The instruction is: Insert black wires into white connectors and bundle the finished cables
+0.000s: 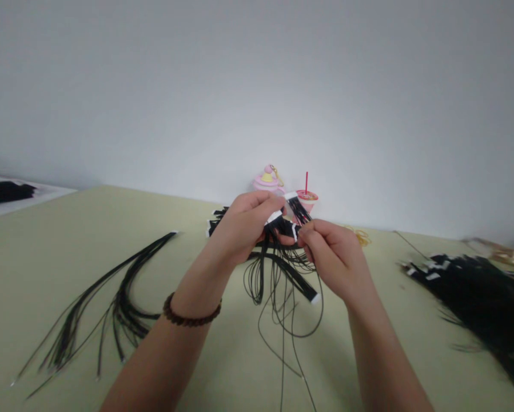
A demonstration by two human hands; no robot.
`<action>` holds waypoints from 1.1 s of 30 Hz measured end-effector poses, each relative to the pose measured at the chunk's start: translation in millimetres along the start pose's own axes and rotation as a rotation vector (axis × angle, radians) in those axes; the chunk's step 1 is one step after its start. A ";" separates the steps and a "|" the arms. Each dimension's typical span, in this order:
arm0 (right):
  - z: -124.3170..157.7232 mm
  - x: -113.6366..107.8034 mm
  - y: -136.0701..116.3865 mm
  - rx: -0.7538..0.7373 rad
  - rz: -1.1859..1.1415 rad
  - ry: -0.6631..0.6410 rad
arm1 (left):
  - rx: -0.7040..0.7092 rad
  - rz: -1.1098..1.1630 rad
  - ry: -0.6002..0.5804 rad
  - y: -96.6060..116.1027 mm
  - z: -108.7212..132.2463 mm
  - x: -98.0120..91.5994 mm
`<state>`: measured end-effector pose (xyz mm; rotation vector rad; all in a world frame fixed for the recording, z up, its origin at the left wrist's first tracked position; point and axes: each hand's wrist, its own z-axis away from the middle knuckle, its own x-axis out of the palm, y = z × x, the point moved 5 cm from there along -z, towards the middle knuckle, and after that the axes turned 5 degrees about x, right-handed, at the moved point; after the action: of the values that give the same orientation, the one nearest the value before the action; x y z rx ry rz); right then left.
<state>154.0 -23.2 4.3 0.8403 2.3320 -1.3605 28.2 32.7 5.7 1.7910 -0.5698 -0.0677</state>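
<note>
My left hand (242, 226) and my right hand (331, 252) meet above the middle of the pale green table (68, 240). Both are closed around a small bundle of thin black cords (282, 274) with white tags at the ends. The left fingers pinch one white-tagged end (275, 217). The right fingers pinch the cords just beside it. Loose loops of cord hang from the hands down to the table. A dark beaded bracelet (190, 316) sits on my left wrist.
A fan of long black cords (111, 303) lies at the left. A large heap of black cords with white tags (479, 297) fills the right side. Two pink toy trinkets (282, 186) stand by the white wall behind the hands. Yellow rubber bands (362, 234) lie nearby.
</note>
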 end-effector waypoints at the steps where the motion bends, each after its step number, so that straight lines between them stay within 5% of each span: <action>1: -0.2 0.0 0.3 0.005 0.008 -0.008 | 0.001 0.000 -0.008 -0.4 -0.1 0.1; 13: 1.3 -3.9 -5.8 -0.056 0.171 -0.037 | 0.070 -0.099 -0.052 0.8 0.2 0.7; 29: 2.6 -1.3 -7.5 -0.186 0.194 0.144 | 0.049 -0.106 -0.143 -1.1 4.6 10.7; 33: 3.5 -12.3 -7.5 -0.240 0.274 0.349 | 0.045 -0.060 -0.060 3.8 2.7 -0.3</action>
<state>158.8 -33.1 14.2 1.3465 2.4462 -0.8567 25.7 29.7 8.4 1.8546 -0.5640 -0.1518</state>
